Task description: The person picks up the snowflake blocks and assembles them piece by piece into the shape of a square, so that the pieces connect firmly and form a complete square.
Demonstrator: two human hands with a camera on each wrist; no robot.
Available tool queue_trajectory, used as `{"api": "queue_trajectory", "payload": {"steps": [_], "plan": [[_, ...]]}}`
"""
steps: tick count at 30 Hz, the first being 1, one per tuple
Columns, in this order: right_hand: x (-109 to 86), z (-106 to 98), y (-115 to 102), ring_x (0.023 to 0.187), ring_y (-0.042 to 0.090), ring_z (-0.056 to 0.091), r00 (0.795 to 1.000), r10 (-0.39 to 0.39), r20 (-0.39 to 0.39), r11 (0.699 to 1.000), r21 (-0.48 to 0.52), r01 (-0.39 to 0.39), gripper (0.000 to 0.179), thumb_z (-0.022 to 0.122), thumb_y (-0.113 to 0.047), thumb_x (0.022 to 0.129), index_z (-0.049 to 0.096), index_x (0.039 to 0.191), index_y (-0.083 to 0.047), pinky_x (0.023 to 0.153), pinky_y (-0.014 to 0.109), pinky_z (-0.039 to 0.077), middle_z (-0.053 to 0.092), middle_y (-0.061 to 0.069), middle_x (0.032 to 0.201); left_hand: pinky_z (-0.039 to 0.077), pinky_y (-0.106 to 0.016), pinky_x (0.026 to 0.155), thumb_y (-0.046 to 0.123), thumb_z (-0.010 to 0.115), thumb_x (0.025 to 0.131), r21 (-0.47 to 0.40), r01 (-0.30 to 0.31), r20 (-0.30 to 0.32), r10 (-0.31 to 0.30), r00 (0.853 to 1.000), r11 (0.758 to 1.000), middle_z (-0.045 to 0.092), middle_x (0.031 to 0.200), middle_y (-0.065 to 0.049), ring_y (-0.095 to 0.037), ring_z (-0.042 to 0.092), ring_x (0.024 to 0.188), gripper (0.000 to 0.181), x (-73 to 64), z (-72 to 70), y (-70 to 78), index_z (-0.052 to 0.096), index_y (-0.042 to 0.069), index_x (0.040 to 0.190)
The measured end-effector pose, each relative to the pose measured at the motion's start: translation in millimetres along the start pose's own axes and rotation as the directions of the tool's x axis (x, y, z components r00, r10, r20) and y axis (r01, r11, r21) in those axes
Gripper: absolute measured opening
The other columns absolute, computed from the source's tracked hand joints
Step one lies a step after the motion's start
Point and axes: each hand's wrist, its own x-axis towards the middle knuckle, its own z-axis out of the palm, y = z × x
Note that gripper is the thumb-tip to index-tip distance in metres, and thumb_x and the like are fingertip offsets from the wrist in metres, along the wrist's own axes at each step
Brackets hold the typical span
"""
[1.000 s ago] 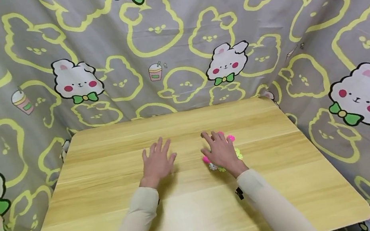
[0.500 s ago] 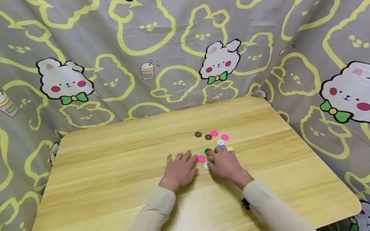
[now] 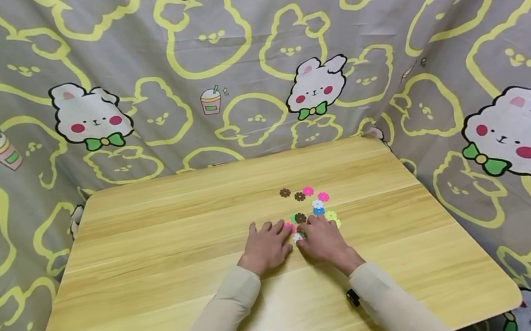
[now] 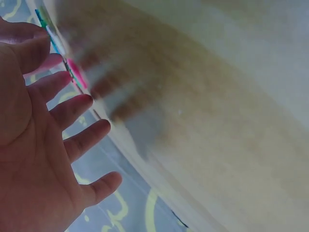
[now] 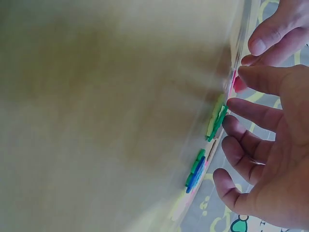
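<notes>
While the left hand (image 3: 266, 246) and the right hand (image 3: 326, 240) lean in side by side, a loose cluster of small flower-shaped pieces lies between and just beyond them on the wood-grain table (image 3: 132, 279), right of its middle. Each piece is flat, with a scalloped, petalled rim and one plain, bright colour. At the far side are two dark brown pieces (image 3: 285, 192) and two hot pink pieces (image 3: 308, 191), spread in a loose row. Nearer, a white piece (image 3: 317, 203) sits against a blue piece (image 3: 318, 211), and pale yellow pieces (image 3: 331, 216) show beyond the right hand's outer side. Another brown piece (image 3: 300, 218) partly covers a green piece (image 3: 294, 218), another pink piece (image 3: 289, 227) peeks out at the left index finger, and a second white piece (image 3: 299, 237) lies half hidden by the right thumb. From the right wrist the pieces look thin, almost edge-on, in green, blue and pale yellow. The left fingers are spread wide, with nothing gripped. The right fingers are gently bent and apart, with a gap between thumb and index; whether the index tip touches the green piece beside it cannot be told.
</notes>
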Motion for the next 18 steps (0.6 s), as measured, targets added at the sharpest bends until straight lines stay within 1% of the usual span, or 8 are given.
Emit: {"api": "queue_trajectory", "payload": {"steps": [3,5,7,9,11,13,15,18], "plan": [[0.0,2.2,-0.2,0.098,0.025,0.053,1.0,-0.003,0.0,1.0,-0.009,0.003,0.036,0.066,-0.04,0.088,0.068,0.117,-0.018,0.081,0.049,0.047,0.062,0.007,0.109,0.024,-0.061,0.113,0.052,0.036,0.1,0.006,0.003,0.003,-0.003,1.0,1.0,0.03,0.159,0.006,-0.023,0.036,0.141,0.055,0.1,2.3,-0.1,0.033,0.03,0.15],[0.6,3.0,-0.9,0.097,0.024,0.053,1.0,-0.006,-0.001,1.0,-0.014,0.006,0.035,0.067,-0.04,0.088,0.069,0.115,-0.018,0.08,0.048,0.046,0.062,0.006,0.107,0.025,-0.061,0.113,0.052,0.037,0.1,0.007,0.005,-0.008,-0.005,1.0,1.0,0.031,0.158,0.006,-0.023,0.037,0.141,0.054,-0.5,3.1,-0.9,0.036,0.029,0.149],[1.0,3.2,-1.5,0.096,0.024,0.052,1.0,-0.007,-0.004,1.0,-0.019,0.007,0.034,0.068,-0.04,0.088,0.069,0.114,-0.019,0.079,0.048,0.046,0.062,0.005,0.107,0.026,-0.06,0.112,0.051,0.039,0.1,0.015,0.005,-0.03,-0.004,1.0,1.0,0.033,0.157,0.005,-0.023,0.038,0.14,0.053,-1.4,3.2,-1.8,0.039,0.028,0.148],[1.0,2.9,-1.7,0.095,0.024,0.052,1.0,-0.006,-0.008,1.0,-0.018,0.006,0.033,0.07,-0.039,0.086,0.07,0.112,-0.019,0.078,0.047,0.046,0.062,0.005,0.105,0.028,-0.059,0.111,0.049,0.043,0.099,0.025,-0.001,-0.059,0.003,0.998,1.0,0.039,0.154,0.004,-0.022,0.041,0.137,0.051,-2.6,3.1,-2.5,0.045,0.025,0.144],[0.7,2.7,-1.8,0.095,0.023,0.052,1.0,-0.004,-0.009,1.0,-0.014,0.003,0.032,0.072,-0.039,0.085,0.07,0.11,-0.019,0.077,0.047,0.045,0.062,0.004,0.104,0.032,-0.057,0.109,0.046,0.047,0.098,0.042,-0.008,-0.097,0.012,0.995,0.999,0.048,0.146,0.004,-0.021,0.047,0.131,0.044,-4.1,2.5,-3.0,0.052,0.023,0.136],[0.3,2.7,-1.6,0.095,0.023,0.052,1.0,0.001,-0.009,1.0,-0.012,-0.001,0.032,0.073,-0.039,0.084,0.071,0.109,-0.019,0.077,0.046,0.045,0.062,0.003,0.104,0.036,-0.055,0.106,0.042,0.05,0.098,0.055,-0.011,-0.139,0.019,0.99,0.998,0.056,0.135,0.003,-0.02,0.052,0.123,0.036,-5.1,2.0,-3.2,0.058,0.022,0.126],[0.0,2.8,-1.4,0.096,0.024,0.052,1.0,0.007,-0.008,1.0,-0.008,-0.007,0.032,0.073,-0.04,0.084,0.07,0.108,-0.019,0.077,0.047,0.046,0.062,0.003,0.103,0.039,-0.053,0.103,0.038,0.052,0.098,0.061,-0.011,-0.164,0.021,0.986,0.998,0.06,0.123,0.004,-0.019,0.056,0.115,0.028,-5.5,2.0,-3.6,0.062,0.021,0.118],[0.4,2.7,-1.4,0.097,0.024,0.053,1.0,0.017,-0.006,1.0,0.005,-0.017,0.033,0.073,-0.04,0.083,0.069,0.107,-0.018,0.078,0.048,0.046,0.062,0.003,0.103,0.042,-0.05,0.1,0.033,0.053,0.099,0.064,-0.006,-0.184,0.018,0.983,0.998,0.063,0.115,0.004,-0.019,0.059,0.11,0.022,-5.7,1.6,-3.9,0.065,0.019,0.11]]}}
